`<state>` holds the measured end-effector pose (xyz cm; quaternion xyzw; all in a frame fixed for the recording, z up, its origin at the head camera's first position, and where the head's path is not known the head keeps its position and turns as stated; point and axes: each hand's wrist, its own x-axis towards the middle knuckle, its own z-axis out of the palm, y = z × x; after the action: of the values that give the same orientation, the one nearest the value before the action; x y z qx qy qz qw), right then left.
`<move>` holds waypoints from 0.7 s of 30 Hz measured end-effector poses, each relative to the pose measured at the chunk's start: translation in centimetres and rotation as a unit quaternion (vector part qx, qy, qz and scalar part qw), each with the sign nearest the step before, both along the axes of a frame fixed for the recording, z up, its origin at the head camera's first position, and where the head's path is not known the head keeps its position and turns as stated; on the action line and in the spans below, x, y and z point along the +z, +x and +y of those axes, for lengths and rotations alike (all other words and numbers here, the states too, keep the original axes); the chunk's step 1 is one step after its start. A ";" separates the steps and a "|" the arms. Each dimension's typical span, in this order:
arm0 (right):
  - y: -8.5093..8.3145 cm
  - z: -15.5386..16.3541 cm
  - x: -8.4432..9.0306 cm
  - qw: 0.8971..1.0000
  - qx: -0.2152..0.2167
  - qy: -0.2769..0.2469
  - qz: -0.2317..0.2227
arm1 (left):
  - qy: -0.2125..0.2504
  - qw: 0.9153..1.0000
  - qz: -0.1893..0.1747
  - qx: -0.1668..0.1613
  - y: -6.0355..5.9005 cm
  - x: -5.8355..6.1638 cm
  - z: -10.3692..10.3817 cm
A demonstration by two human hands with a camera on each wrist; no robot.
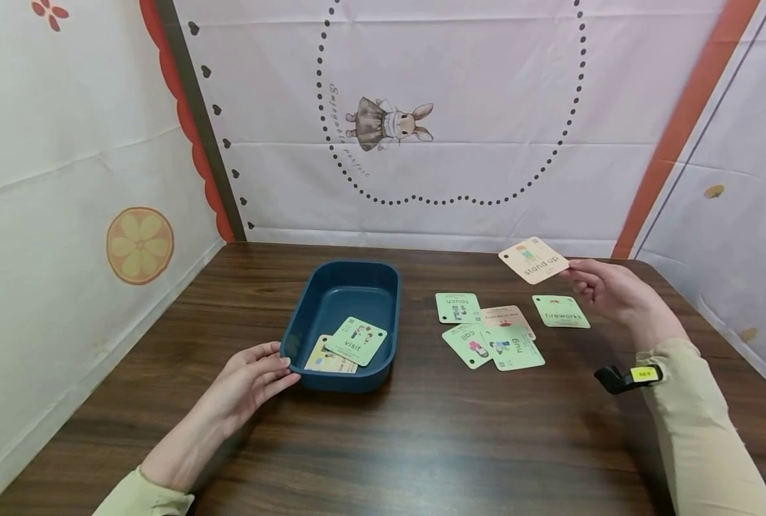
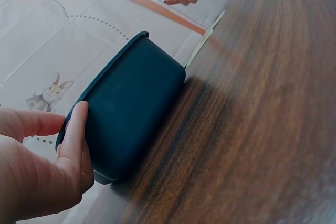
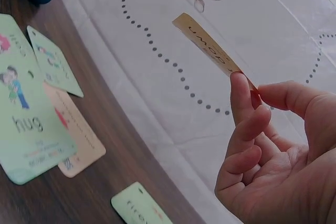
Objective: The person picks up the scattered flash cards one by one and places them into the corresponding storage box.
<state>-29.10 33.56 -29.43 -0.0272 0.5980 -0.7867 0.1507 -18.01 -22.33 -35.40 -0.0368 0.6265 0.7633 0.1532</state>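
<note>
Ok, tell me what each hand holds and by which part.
The right hand pinches the "stand up" card by one corner; the left hand grips the blue bin by its near-left rim.

Table [image 1: 447, 444]: dark brown — wood-grained.
Blue bin [image 1: 347, 381]: stands at left.
Touch card [image 1: 458, 308], call card [image 1: 466, 346], hug card [image 1: 516, 349], pink card [image 1: 506, 316]: lie bunched together.
Fireworks card [image 1: 561, 312]: lies apart — farther right.

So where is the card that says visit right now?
In the head view, the visit card is just left of centre, in the near end of the blue bin, partly over a yellowish card; the left hand pinches that bin.
</note>
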 end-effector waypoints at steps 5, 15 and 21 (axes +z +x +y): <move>-0.3 -0.7 0.5 0.999 0.001 -0.035 -0.006 | -0.001 1.000 -0.004 0.000 0.0 0.1 0.0; -1.1 -2.6 1.8 0.997 -0.020 -0.060 -0.034 | -0.004 1.000 -0.010 0.004 -0.1 0.2 0.1; -1.5 -3.9 1.9 0.998 -0.012 -0.063 -0.018 | -0.003 1.000 -0.009 0.003 -0.1 0.1 0.0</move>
<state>-30.56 29.68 -27.50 -0.0153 0.5444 -0.8252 0.1498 -18.12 -22.36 -35.28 -0.0461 0.6269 0.7618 0.1568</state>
